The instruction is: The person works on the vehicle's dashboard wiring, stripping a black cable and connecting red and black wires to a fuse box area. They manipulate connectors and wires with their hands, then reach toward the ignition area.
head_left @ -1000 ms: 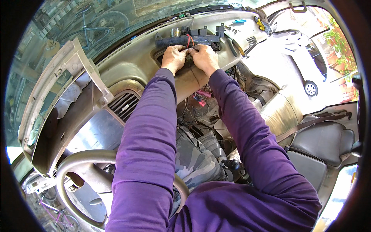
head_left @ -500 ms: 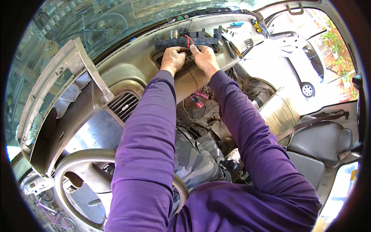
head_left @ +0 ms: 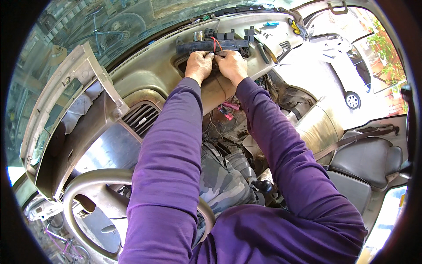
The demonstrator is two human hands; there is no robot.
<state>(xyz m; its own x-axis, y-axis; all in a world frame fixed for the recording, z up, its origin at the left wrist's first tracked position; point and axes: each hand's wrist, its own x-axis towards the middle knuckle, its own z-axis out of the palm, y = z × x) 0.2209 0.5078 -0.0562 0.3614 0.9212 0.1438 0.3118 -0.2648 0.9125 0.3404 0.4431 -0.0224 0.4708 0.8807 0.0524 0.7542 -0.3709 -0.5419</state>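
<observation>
A long black relay holder [head_left: 190,47] lies across the dashboard over an opening, with several black relays [head_left: 220,36] and a shiny metal can [head_left: 198,36] along its far side. A red wire [head_left: 215,43] loops over its middle. Just below the holder's near edge, my left hand [head_left: 199,67] and my right hand [head_left: 232,67] meet, fingers bent and closed, fingertips almost touching. Both seem to pinch something small and dark beneath the red wire; my fingers hide what it is. Dark wiring shows between the hands, in the opening.
Right of the holder lie dark-handled pliers [head_left: 265,53]. Farther off are a light-blue tool [head_left: 271,23] and a yellow-and-black tool [head_left: 294,27]. Loose wires and pink connectors [head_left: 228,110] hang below the dash. The steering wheel [head_left: 97,177] and a detached dash trim [head_left: 83,66] are left.
My right thumb has come down from the holder's edge, and the fingers of both hands have drawn closer together. The red wire shows more fully as a loop over the holder.
</observation>
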